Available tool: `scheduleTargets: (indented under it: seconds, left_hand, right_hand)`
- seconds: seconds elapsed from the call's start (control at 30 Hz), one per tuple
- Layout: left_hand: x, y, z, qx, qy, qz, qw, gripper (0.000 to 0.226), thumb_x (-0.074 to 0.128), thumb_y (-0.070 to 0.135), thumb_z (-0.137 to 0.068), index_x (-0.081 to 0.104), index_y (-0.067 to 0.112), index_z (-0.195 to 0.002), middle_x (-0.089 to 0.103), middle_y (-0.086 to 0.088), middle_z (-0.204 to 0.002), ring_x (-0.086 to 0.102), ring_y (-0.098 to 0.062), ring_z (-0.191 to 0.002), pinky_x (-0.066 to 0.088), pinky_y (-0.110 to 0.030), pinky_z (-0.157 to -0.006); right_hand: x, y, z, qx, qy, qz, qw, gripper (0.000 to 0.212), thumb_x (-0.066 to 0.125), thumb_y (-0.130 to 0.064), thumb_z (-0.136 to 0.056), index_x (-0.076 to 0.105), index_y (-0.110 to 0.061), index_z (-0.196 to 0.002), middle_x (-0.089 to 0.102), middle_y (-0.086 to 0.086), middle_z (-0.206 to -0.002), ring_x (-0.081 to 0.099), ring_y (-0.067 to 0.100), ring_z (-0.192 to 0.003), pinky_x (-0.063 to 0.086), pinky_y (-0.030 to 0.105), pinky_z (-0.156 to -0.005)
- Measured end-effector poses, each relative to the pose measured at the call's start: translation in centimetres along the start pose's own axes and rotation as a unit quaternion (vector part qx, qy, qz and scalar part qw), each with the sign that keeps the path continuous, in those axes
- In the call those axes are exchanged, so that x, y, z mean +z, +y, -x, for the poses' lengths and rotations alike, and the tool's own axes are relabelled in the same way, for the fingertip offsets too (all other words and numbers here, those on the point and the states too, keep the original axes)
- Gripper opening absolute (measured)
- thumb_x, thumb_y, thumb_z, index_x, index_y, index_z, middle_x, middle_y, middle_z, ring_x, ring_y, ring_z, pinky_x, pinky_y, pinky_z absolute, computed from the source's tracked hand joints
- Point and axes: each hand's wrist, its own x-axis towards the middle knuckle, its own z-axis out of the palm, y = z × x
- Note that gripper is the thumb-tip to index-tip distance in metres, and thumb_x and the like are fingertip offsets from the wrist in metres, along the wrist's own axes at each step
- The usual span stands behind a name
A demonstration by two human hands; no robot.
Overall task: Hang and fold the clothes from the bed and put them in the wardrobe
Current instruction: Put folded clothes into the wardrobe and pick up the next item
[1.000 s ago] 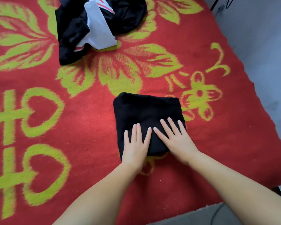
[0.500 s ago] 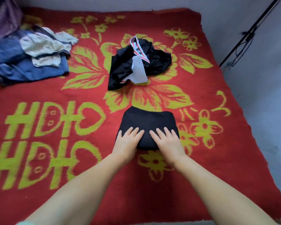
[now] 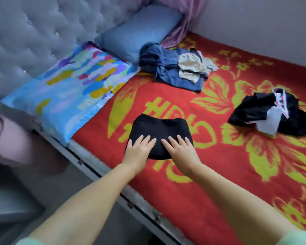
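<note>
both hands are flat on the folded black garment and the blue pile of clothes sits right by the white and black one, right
Not quite. In the head view both hands, left hand and right hand, do lie flat on the folded black garment, but the blue pile lies well apart from the black and white garment.

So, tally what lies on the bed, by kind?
Folded black garment under both flat hands, left hand, right hand: 1
Unfolded clothing heaps, blue-and-cream heap and black-and-white heap: 2
Pillows, multicoloured pillow and plain blue pillow: 2
Total: 5

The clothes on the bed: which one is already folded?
The plain black garment under both hands. The blue-and-cream pile and the black-and-white garment lie crumpled.
</note>
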Motion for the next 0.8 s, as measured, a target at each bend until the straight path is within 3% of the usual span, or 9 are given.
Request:
scheduleTargets:
  seconds: [0.17, 0.43, 0.63, 0.8]
  left_hand:
    - [-0.6, -11.2, 7.6, -0.110, 0.021, 0.018, 0.993, 0.076, 0.048, 0.002, -0.093, 0.007, 0.028, -0.152, 0.011, 0.003, -0.159, 0.008, -0.020, -0.147, 0.016, -0.049, -0.116]
    - [-0.9, -27.1, 27.7, -0.276, 0.025, 0.049, 0.959, 0.072, 0.044, 0.004, -0.096, 0.008, 0.030, -0.152, 0.009, 0.003, -0.160, 0.006, -0.020, -0.147, 0.016, -0.048, -0.117]
    - [1.1, -33.9, 40.3, -0.390, 0.028, 0.057, 0.919, 0.075, 0.050, 0.010, -0.095, 0.007, 0.031, -0.152, 0.010, 0.003, -0.160, 0.008, -0.022, -0.147, 0.019, -0.048, -0.115]
    - [2.5, -35.2, 49.1, -0.478, 0.016, 0.106, 0.872, 0.069, 0.047, 0.011, -0.096, 0.010, 0.028, -0.152, 0.012, 0.002, -0.159, 0.010, -0.024, -0.146, 0.022, -0.045, -0.114]
  right_hand:
    - [-4.8, -11.9, -5.0, -0.104, 0.026, 0.053, 0.993, 0.077, 0.045, -0.015, -0.097, -0.008, -0.021, -0.152, 0.009, 0.007, -0.159, 0.009, 0.034, -0.146, 0.012, 0.047, -0.118]
    - [-10.6, -36.3, -6.2, -0.264, 0.047, 0.080, 0.960, 0.072, 0.042, -0.014, -0.097, -0.004, -0.022, -0.152, 0.012, 0.007, -0.159, 0.011, 0.035, -0.145, 0.013, 0.047, -0.117]
    - [-13.2, -50.2, -5.0, -0.378, 0.051, 0.101, 0.919, 0.076, 0.047, -0.012, -0.096, -0.003, -0.022, -0.152, 0.013, 0.008, -0.158, 0.012, 0.036, -0.145, 0.014, 0.047, -0.117]
    - [-13.2, -59.0, -3.2, -0.483, 0.050, 0.127, 0.865, 0.078, 0.050, -0.012, -0.093, 0.000, -0.022, -0.152, 0.017, 0.008, -0.157, 0.015, 0.036, -0.144, 0.016, 0.047, -0.116]
